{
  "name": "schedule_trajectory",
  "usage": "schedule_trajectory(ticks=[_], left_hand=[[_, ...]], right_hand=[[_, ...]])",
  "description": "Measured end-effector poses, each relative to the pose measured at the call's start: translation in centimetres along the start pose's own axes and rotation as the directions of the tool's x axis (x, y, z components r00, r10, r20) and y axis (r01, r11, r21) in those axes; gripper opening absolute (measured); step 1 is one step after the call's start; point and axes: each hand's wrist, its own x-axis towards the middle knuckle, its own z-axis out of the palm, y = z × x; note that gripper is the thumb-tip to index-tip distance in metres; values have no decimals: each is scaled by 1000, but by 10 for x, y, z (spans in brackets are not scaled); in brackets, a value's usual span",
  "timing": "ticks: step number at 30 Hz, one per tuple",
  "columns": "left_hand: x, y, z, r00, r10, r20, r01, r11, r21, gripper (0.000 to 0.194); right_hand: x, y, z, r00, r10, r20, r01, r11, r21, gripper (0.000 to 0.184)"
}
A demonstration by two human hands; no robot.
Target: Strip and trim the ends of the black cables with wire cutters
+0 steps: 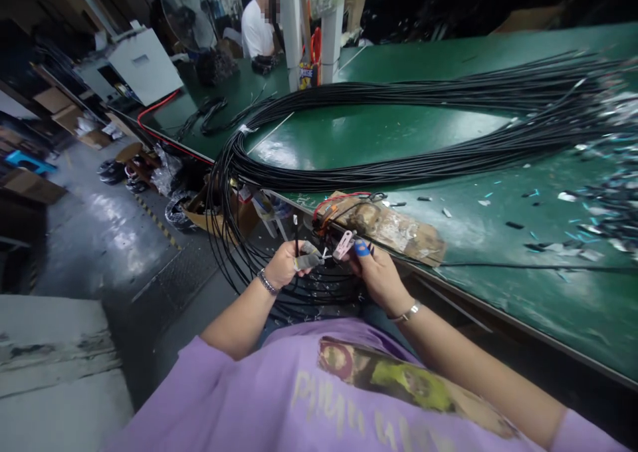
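Observation:
My left hand is closed around a thin black cable end that stands up from the fist, with taped fingertips. My right hand is closed on a small pink-handled cutting tool, its tip pointing toward the left hand. Both hands meet just off the near edge of the green table, beside a taped cardboard fixture with red wires. A long bundle of black cables runs across the table and loops down over its corner toward my lap.
Cut cable scraps and blue bits litter the table's right side. Another person in a white shirt sits at the far end. A white machine, boxes and bags stand along the aisle floor at left.

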Motion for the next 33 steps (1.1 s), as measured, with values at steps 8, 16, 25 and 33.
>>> schedule_trajectory(ticks=[8,16,25,33], left_hand=[[6,-4,1,998,-34,47,35,999,-14,52],[11,-4,-2,995,-51,83,50,999,12,53],[12,-4,7,992,-63,109,59,998,34,52],[15,-1,13,986,-55,156,47,997,53,55]], right_hand=[[-5,0,16,984,139,111,-172,907,385,51],[-7,3,7,988,152,-3,-147,958,247,52],[1,-4,13,966,233,114,-256,792,554,47],[3,1,16,974,213,71,-214,785,581,48]])
